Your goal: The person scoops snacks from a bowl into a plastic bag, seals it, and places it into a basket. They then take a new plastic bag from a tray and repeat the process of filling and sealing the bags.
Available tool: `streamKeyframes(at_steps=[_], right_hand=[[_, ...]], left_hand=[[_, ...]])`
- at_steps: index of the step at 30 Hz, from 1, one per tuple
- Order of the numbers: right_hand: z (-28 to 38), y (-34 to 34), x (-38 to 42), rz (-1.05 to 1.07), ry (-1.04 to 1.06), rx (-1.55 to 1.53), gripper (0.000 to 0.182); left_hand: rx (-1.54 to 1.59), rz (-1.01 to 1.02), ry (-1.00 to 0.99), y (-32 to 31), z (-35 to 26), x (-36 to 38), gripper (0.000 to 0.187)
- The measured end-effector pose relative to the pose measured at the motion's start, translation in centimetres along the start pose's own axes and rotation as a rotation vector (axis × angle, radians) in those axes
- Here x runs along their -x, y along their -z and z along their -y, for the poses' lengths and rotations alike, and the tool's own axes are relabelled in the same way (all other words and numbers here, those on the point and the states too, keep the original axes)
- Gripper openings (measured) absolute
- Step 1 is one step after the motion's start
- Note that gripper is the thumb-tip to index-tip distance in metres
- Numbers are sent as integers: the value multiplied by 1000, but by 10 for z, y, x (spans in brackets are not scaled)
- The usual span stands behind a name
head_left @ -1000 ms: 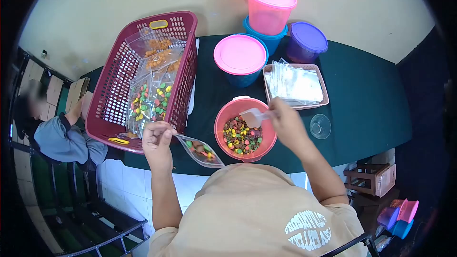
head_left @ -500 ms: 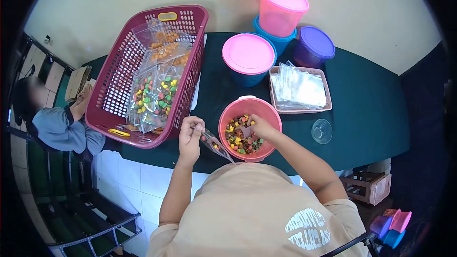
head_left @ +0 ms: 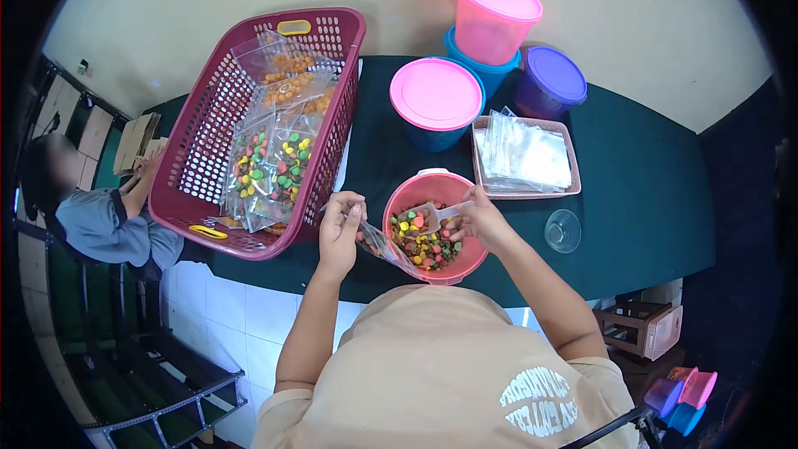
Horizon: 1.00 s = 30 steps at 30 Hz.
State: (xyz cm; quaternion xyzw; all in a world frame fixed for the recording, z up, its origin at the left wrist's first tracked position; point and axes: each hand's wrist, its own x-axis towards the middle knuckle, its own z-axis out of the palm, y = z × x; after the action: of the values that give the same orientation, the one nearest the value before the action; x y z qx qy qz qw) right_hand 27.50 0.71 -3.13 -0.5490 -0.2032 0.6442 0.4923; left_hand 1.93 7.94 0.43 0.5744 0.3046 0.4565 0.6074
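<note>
My left hand (head_left: 340,231) pinches the top of a clear plastic bag (head_left: 384,251), which slants down toward the near rim of a pink tub (head_left: 476,260). A few coloured pieces show inside the bag. The tub holds many small candy-like pieces (head_left: 432,251) in yellow, red, green and brown. Over the tub's right side, my right hand (head_left: 482,220) grips the handle of a translucent scoop (head_left: 430,218). The scoop's bowl points left, above the pieces.
A maroon basket (head_left: 189,199) of filled bags stands on the left. Lidded tubs (head_left: 436,93), a tray (head_left: 532,194) of clear bags (head_left: 524,154) and a glass bowl (head_left: 563,231) sit behind and right. A seated person (head_left: 108,224) is at far left.
My right hand has drawn up and to the right, lifting the scoop from among the pieces and turning it level. My left hand, with the bag, has shifted slightly.
</note>
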Motion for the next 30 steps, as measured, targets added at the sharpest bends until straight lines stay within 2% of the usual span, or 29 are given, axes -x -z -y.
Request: streamKeyframes(at_steps=[3, 7, 9, 10, 12, 18, 26, 30], right_hand=[[11, 6, 14, -17, 42, -60, 21], [25, 14, 33, -20, 126, -98, 20], [32, 17, 42, -5, 176, -156, 22], [34, 18, 46, -4, 176, -156, 22], [35, 19, 54, 11, 227, -205, 22], [21, 22, 62, -53, 222, -248, 23], [9, 18, 65, -74, 193, -285, 25], [14, 5, 65, -109, 196, -185, 25]], left_hand=[[-87, 22, -86, -1, 4, -6, 12], [-96, 37, -33, -7, 4, -10, 12], [-208, 37, -131, -11, 12, -16, 12], [-203, 26, -66, -12, 14, -18, 12], [-254, 28, -76, -18, 19, -27, 12], [-460, 43, -71, -37, 39, -51, 12], [-517, 36, -123, -48, 41, -52, 11], [-501, 51, -109, -48, 43, -54, 11]])
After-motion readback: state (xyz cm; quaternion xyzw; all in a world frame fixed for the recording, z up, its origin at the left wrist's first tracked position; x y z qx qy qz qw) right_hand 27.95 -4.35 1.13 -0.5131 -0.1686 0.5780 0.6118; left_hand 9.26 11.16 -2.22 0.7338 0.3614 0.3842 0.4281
